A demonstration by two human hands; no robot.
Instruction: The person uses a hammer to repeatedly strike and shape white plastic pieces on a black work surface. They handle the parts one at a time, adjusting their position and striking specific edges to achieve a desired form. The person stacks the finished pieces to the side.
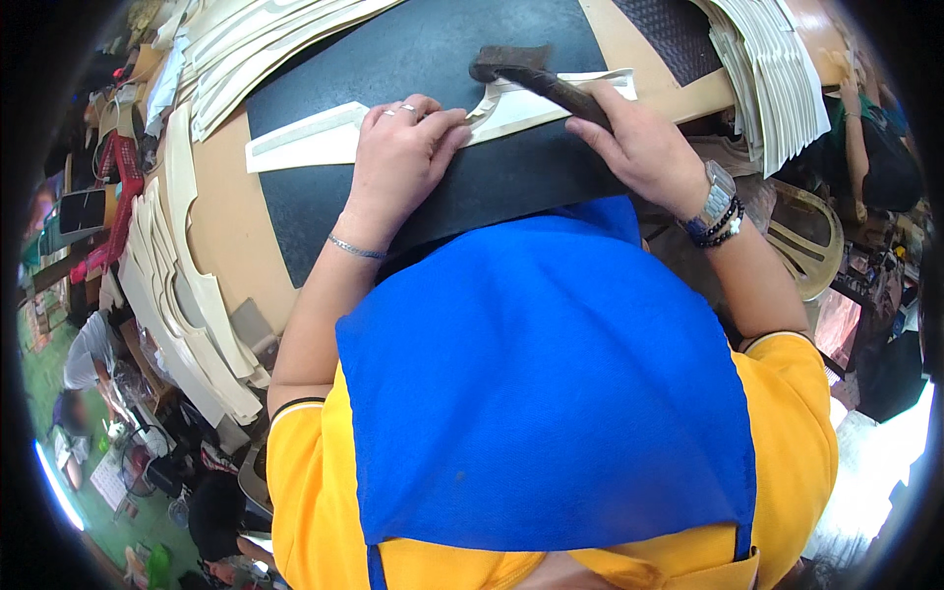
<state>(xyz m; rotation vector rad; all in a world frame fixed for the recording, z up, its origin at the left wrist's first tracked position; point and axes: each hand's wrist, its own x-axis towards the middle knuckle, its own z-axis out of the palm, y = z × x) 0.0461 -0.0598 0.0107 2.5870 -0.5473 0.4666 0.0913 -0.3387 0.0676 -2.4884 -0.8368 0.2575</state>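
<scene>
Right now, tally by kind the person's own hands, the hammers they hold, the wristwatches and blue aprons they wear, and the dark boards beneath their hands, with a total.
Hands: 2 (left hand, right hand)
Hammer: 1
Wristwatch: 1
Blue apron: 1
Dark board: 1
Total: 6

I view by head-worn fisheye, facing steeply down, close over the near side of the table (pixel 228 211).
</scene>
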